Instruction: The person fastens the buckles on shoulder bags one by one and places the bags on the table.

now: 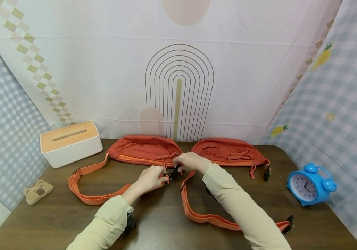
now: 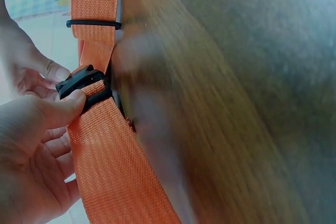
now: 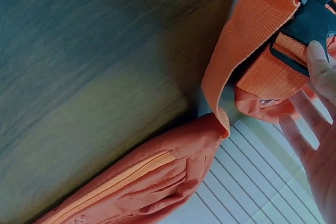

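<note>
Together, the left hand [image 1: 151, 179] and right hand [image 1: 192, 161] pinch a black buckle [image 1: 174, 174] on an orange strap [image 2: 118, 161]

Looks bright in the head view, gleaming on the tabletop [image 1: 163, 218] toward six o'clock; blurs toward three o'clock in the left wrist view (rather milky, too); dims around ten o'clock in the right.

- I get 2 bags [image 1: 144, 144], rust-red, w/ orange zips [image 1: 134, 159]
- Straps [image 1: 94, 200] orange, buckle [image 1: 174, 174] blk
- Table [image 1: 153, 218] dk brown, wood grain
- Clock [image 1: 321, 191] blue, dial [image 1: 303, 187] wht
- Tissue box [image 1: 75, 153] wht, lid [image 1: 72, 139] tan
- Toy bear [image 1: 38, 191] beige
- Sleeves [image 1: 241, 208] cream
- Back cloth [image 1: 244, 86] wht, dk arched lines
- Side cloths [image 1: 338, 93] blue/wht check
</note>
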{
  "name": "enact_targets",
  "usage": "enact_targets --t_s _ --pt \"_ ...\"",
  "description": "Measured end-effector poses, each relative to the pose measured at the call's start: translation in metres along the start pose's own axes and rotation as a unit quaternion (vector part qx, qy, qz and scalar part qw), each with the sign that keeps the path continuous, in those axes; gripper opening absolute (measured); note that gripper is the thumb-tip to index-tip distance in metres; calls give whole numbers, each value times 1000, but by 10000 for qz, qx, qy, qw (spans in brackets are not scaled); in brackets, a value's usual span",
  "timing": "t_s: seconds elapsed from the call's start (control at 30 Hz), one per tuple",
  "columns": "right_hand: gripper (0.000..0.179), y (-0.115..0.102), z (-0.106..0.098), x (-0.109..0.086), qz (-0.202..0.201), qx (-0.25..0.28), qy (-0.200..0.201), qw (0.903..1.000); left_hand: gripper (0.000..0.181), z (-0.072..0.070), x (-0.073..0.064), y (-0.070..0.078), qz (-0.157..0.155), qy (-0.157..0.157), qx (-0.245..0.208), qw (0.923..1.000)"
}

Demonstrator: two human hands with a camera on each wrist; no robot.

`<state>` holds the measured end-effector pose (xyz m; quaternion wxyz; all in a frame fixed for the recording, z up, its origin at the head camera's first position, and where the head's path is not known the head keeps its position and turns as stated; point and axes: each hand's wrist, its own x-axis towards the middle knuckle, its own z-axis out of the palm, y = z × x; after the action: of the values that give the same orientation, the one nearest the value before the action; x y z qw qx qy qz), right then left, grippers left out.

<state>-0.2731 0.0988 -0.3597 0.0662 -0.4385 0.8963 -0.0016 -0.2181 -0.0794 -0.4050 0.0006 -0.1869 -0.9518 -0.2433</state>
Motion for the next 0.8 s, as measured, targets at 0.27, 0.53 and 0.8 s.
enact_targets --t_s 0.27,0.53,0.8 --pt "15 1 1 1 189 145 -105 9997 8 3 -1 1 -58 241 -73 9997" --pt "15 4 5 1 232 254 -55 9994 8 5 -2 2 -162 243 -135 9995" --pt "12 3 5 2 209 324 1 9993 8 7 -2 -1 -176 332 -203 9991"
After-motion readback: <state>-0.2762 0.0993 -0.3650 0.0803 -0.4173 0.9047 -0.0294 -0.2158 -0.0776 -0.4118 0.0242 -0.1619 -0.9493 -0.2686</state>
